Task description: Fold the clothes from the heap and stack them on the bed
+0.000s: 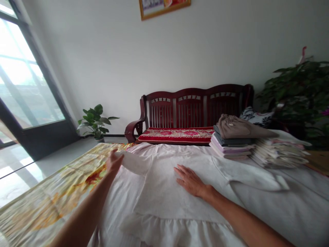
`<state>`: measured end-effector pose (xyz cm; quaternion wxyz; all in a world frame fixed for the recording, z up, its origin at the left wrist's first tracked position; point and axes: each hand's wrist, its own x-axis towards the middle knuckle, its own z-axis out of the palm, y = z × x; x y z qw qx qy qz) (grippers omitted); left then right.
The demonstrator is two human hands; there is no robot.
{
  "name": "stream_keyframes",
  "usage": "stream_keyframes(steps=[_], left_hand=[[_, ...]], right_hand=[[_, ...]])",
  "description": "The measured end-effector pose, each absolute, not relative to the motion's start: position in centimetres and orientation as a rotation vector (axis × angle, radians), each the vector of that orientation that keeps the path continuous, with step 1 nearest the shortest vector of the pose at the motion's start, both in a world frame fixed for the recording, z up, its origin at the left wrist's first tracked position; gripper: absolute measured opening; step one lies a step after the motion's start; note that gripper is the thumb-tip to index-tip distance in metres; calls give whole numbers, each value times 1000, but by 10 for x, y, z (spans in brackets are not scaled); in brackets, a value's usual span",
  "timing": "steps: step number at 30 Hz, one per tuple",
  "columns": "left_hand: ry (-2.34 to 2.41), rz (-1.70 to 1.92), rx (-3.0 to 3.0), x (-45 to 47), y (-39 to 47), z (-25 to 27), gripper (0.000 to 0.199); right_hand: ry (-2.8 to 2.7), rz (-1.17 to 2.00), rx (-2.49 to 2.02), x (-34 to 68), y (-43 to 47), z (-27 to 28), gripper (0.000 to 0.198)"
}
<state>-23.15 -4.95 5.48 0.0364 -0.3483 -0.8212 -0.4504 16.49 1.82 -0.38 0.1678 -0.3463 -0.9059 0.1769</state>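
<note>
A white long-sleeved top [177, 202] with a gathered ruffle along its lower edge lies spread out in front of me. My left hand [114, 162] is closed on the cuff end of its left-side sleeve, which is stretched out from the shoulder. Flat on the body of the top rests my right hand [190, 180], palm down with the fingers apart. The other sleeve [253, 175] reaches out to the right across the pale cloth. Beneath the top is a pale sheet [120, 199].
Folded clothes [230, 145] are stacked at the back right, a brown garment on top, beside another folded pile [280, 152]. A yellow flowered cloth [66, 195] covers the left side. Behind stand a dark red wooden bench [189, 109] and a potted plant [95, 120].
</note>
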Motion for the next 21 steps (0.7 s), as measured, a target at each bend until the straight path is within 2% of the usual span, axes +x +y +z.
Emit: stream_keyframes(steps=[2, 4, 7, 9, 12, 15, 18, 21], left_hand=[[-2415, -1501, -1142, -198, -45, 67, 54], [-2244, -1640, -1366, -153, -43, 71, 56], [-2044, -1869, -1783, -81, -47, 60, 69], [-1972, -2096, -2164, -45, -53, 44, 84], [-1879, -2234, -2518, -27, -65, 25, 84], [-2073, -1895, -2432, -47, -84, 22, 70], [-2268, -1273, -2203, -79, -116, 27, 57], [-2431, -695, -2081, -100, -153, 32, 53]], right_hand=[[-2315, 797, -974, 153, 12, 7, 55], [-1936, 1229, -920, 136, 3, 21, 58], [-1372, 1778, -723, 111, -8, 40, 59], [-1179, 1899, -675, 99, -11, 47, 54], [-1076, 1832, -916, 91, -8, 43, 41], [-1033, 1736, -1103, 90, 1, 33, 29], [-1039, 1695, -1122, 92, 13, 34, 22], [-1074, 1675, -1072, 96, 27, 49, 19]])
